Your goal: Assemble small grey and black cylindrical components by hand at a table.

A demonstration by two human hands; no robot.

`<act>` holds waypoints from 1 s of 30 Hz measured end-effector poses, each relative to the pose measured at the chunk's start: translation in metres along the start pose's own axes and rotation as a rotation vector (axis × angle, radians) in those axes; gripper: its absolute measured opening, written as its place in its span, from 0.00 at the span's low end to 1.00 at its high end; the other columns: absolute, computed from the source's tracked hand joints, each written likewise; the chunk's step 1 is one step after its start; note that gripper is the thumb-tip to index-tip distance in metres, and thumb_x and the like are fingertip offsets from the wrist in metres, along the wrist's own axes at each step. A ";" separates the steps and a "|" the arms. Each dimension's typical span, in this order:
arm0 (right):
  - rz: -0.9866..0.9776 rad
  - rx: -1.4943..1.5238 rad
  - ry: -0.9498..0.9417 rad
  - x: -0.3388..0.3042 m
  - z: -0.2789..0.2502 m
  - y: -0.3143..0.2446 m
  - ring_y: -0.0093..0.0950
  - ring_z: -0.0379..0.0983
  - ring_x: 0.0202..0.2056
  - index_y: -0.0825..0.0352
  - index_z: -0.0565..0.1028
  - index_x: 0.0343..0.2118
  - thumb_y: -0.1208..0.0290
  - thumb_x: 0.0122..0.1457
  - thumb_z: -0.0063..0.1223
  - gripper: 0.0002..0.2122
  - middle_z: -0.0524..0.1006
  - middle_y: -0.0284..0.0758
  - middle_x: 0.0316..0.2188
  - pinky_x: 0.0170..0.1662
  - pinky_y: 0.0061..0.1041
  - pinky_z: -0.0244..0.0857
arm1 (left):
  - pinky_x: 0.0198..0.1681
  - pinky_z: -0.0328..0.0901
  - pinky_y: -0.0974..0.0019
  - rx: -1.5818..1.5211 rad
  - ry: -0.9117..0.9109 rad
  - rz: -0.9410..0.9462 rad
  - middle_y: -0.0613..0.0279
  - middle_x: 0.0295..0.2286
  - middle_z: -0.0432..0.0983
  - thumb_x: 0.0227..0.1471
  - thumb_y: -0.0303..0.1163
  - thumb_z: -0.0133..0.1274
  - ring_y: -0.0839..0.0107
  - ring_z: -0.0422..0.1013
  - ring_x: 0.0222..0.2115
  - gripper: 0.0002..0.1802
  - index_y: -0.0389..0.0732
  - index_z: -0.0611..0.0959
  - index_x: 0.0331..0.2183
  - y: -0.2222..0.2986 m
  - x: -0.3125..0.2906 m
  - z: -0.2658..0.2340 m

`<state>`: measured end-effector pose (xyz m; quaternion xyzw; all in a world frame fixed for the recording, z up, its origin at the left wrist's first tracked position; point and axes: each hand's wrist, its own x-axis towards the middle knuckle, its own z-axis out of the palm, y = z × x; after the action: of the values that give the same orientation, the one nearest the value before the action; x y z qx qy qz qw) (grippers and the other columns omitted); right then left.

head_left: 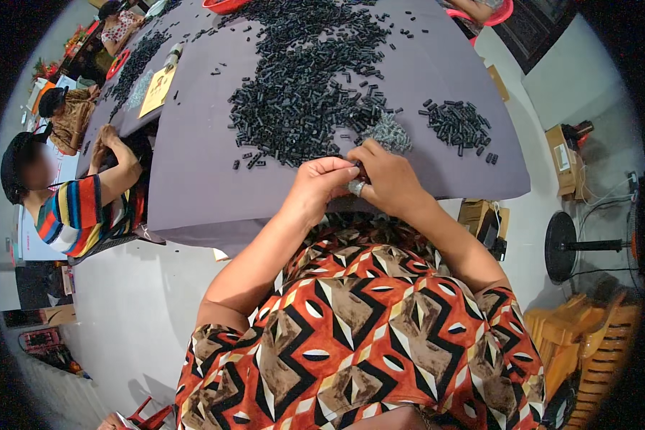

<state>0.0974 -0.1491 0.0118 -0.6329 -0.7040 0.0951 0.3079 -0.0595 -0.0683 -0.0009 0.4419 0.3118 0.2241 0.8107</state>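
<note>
At the near edge of the table, my left hand (318, 188) and my right hand (388, 177) meet with their fingertips pinched together. Between them shows a small black cylindrical piece (358, 165), mostly hidden by the fingers. A pale greyish band (355, 188) wraps a digit of my right hand. Just beyond the hands lies a large heap of small black cylindrical pieces (287, 107). Touching its near right side, by my right hand, is a small mound of silvery grey bits (388, 133). Farther right sits a separate, smaller pile of black pieces (457, 127).
A grey cloth covers the table (193, 158). To the left, a person in a striped shirt (79, 215) works at the adjoining table, near a yellow card (158, 91). A red basin (226, 6) stands at the far end. On the right are a fan (562, 246) and wooden chairs (588, 337).
</note>
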 end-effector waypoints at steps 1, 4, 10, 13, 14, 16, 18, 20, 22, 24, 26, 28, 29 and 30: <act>0.001 0.006 0.026 0.000 0.000 -0.002 0.43 0.73 0.36 0.65 0.71 0.38 0.72 0.45 0.56 0.15 0.70 0.39 0.33 0.35 0.40 0.68 | 0.31 0.72 0.74 0.003 0.001 0.000 0.65 0.28 0.79 0.52 0.25 0.57 0.79 0.75 0.26 0.03 0.37 0.82 0.32 0.001 0.000 -0.001; -0.012 0.044 0.055 0.002 0.005 0.000 0.43 0.73 0.36 0.65 0.71 0.38 0.70 0.45 0.57 0.15 0.70 0.40 0.33 0.36 0.40 0.68 | 0.31 0.72 0.74 0.020 -0.035 -0.031 0.65 0.29 0.79 0.53 0.27 0.56 0.79 0.74 0.26 0.04 0.37 0.82 0.32 0.001 0.001 -0.004; -0.048 0.220 0.087 0.006 0.014 0.008 0.40 0.72 0.34 0.64 0.72 0.38 0.63 0.51 0.58 0.15 0.71 0.39 0.32 0.35 0.36 0.67 | 0.32 0.73 0.70 -0.202 -0.092 -0.099 0.60 0.30 0.80 0.57 0.31 0.51 0.74 0.76 0.28 0.10 0.34 0.81 0.35 0.007 -0.001 -0.006; -0.045 0.278 0.064 0.007 0.014 0.009 0.41 0.72 0.35 0.64 0.73 0.38 0.62 0.52 0.57 0.14 0.71 0.39 0.32 0.35 0.37 0.67 | 0.34 0.75 0.67 -0.172 -0.133 -0.113 0.57 0.31 0.80 0.57 0.31 0.50 0.71 0.77 0.29 0.10 0.33 0.81 0.35 0.008 0.000 -0.007; -0.049 0.293 0.056 0.007 0.014 0.010 0.41 0.72 0.35 0.63 0.73 0.38 0.62 0.52 0.58 0.14 0.71 0.39 0.32 0.35 0.36 0.67 | 0.35 0.75 0.66 -0.166 -0.138 -0.105 0.56 0.32 0.80 0.57 0.30 0.50 0.70 0.77 0.30 0.11 0.32 0.80 0.36 0.006 0.002 -0.009; -0.072 0.275 0.065 0.008 0.015 0.011 0.41 0.72 0.34 0.64 0.73 0.37 0.62 0.51 0.57 0.14 0.71 0.39 0.31 0.35 0.37 0.67 | 0.35 0.75 0.65 -0.159 -0.143 -0.097 0.56 0.32 0.80 0.57 0.30 0.51 0.70 0.77 0.30 0.11 0.31 0.80 0.36 0.003 0.004 -0.012; -0.096 0.255 0.074 0.009 0.017 0.012 0.41 0.72 0.34 0.64 0.73 0.37 0.62 0.51 0.57 0.14 0.72 0.38 0.31 0.35 0.37 0.67 | 0.34 0.76 0.66 -0.163 -0.126 -0.081 0.55 0.33 0.80 0.57 0.29 0.51 0.70 0.78 0.30 0.10 0.31 0.80 0.36 0.000 0.006 -0.012; -0.142 0.146 0.100 0.010 0.021 0.014 0.42 0.72 0.33 0.65 0.72 0.33 0.62 0.51 0.57 0.13 0.72 0.39 0.29 0.34 0.38 0.67 | 0.33 0.75 0.68 -0.150 -0.124 -0.075 0.56 0.32 0.80 0.57 0.29 0.51 0.71 0.77 0.29 0.10 0.31 0.80 0.35 0.001 0.006 -0.009; -0.177 0.103 0.101 0.011 0.026 0.018 0.42 0.72 0.32 0.65 0.71 0.31 0.62 0.51 0.56 0.12 0.72 0.39 0.29 0.34 0.39 0.67 | 0.32 0.75 0.69 -0.139 -0.121 -0.062 0.57 0.31 0.80 0.57 0.29 0.51 0.73 0.77 0.27 0.09 0.32 0.80 0.35 -0.001 0.007 -0.009; -0.217 0.059 0.102 0.012 0.028 0.020 0.42 0.72 0.31 0.66 0.70 0.29 0.62 0.51 0.56 0.12 0.72 0.40 0.28 0.33 0.39 0.67 | 0.29 0.74 0.73 -0.048 -0.056 -0.056 0.60 0.28 0.79 0.56 0.29 0.52 0.76 0.76 0.25 0.08 0.34 0.80 0.32 -0.008 0.009 -0.013; -0.191 0.008 0.058 0.012 0.028 0.019 0.42 0.72 0.31 0.66 0.69 0.27 0.61 0.52 0.55 0.12 0.72 0.40 0.27 0.32 0.39 0.67 | 0.28 0.74 0.74 -0.034 -0.049 -0.052 0.61 0.27 0.79 0.56 0.29 0.52 0.77 0.75 0.24 0.08 0.34 0.80 0.31 -0.008 0.009 -0.012; -0.205 -0.007 0.070 0.011 0.031 0.021 0.42 0.72 0.30 0.65 0.69 0.27 0.61 0.52 0.55 0.12 0.72 0.40 0.27 0.32 0.39 0.67 | 0.27 0.73 0.75 -0.020 -0.041 -0.049 0.62 0.26 0.78 0.56 0.29 0.52 0.78 0.75 0.23 0.08 0.35 0.80 0.30 -0.008 0.008 -0.012; -0.211 -0.018 0.083 0.010 0.032 0.022 0.42 0.72 0.30 0.65 0.69 0.27 0.60 0.52 0.54 0.12 0.72 0.40 0.27 0.31 0.39 0.67 | 0.27 0.73 0.75 -0.012 -0.059 -0.043 0.63 0.26 0.78 0.57 0.29 0.51 0.78 0.74 0.23 0.08 0.35 0.80 0.30 -0.009 0.008 -0.013; -0.215 -0.021 0.084 0.009 0.034 0.022 0.42 0.72 0.30 0.65 0.69 0.27 0.60 0.52 0.54 0.12 0.72 0.40 0.27 0.31 0.39 0.67 | 0.27 0.73 0.75 -0.002 -0.076 -0.036 0.63 0.26 0.78 0.57 0.29 0.51 0.78 0.74 0.23 0.08 0.35 0.80 0.30 -0.009 0.008 -0.013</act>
<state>0.0969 -0.1275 -0.0243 -0.5601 -0.7554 0.0277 0.3389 -0.0620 -0.0603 -0.0168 0.4434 0.2884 0.1926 0.8265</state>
